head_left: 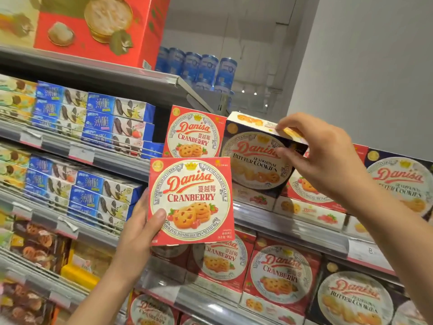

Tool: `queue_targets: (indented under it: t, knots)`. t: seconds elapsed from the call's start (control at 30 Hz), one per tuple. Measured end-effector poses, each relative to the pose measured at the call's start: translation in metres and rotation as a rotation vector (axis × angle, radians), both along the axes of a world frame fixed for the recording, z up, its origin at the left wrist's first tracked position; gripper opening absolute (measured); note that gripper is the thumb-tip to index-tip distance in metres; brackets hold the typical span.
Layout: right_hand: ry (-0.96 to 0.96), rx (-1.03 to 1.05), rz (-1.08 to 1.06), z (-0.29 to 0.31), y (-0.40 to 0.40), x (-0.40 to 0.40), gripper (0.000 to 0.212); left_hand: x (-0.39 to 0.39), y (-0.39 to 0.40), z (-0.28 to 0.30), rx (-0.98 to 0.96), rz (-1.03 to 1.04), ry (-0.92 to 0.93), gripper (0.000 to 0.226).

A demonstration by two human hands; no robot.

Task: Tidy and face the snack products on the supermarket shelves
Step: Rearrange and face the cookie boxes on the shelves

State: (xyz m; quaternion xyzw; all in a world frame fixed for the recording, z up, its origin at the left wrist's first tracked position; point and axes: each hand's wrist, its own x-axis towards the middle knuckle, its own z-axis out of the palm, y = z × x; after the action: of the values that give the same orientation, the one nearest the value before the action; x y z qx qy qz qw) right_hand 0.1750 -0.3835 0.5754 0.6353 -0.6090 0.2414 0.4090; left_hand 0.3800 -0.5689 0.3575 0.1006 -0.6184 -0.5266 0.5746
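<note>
Left hand [140, 221], lower centre of the frame, grips a red Danisa cranberry box [191, 200] upright by its left edge, thumb on the front, held clear of the shelf; right hand [321, 156], centre right, pinches a dark blue butter cookies box [255, 158], tilted, seemingly resting on boxes stacked on the shelf [290, 226]; another cranberry box [194, 132] stands just left of it.

Supermarket snack aisle. Tiered metal shelves [290, 227] with price-tag strips [370, 250] along their front edges, below the fingers. Faced rows of Danisa biscuit boxes [281, 275]; stacked blue wafer boxes [100, 120] left of them.
</note>
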Motion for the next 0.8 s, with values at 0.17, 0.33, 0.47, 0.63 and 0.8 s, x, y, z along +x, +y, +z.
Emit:
queue_targets:
  t: [0.17, 0.33, 0.47, 0.63, 0.8]
  knots:
    - [-0.237, -0.081, 0.166, -0.007, 0.032, -0.008, 0.026, 0.01, 0.01, 0.007, 0.122, 0.077, 0.241, 0.094]
    - [-0.481, -0.054, 0.382, -0.018, 0.056, -0.019, 0.028, 0.01, 0.007, 0.015, 0.199, 0.094, 0.238, 0.095]
    - [-0.724, -0.006, 0.539, -0.04, 0.052, -0.011, 0.031, -0.005, 0.022, 0.014, 0.209, 0.044, 0.119, 0.061]
    - [-0.847, 0.059, 0.554, -0.071, 0.042, 0.002, 0.028, -0.026, 0.051, 0.009, 0.32, -0.132, 0.015, 0.05]
    - [-0.77, 0.05, 0.484, -0.1, 0.03, 0.005, 0.027, -0.034, 0.077, 0.012, 0.403, -0.32, 0.0, 0.035]
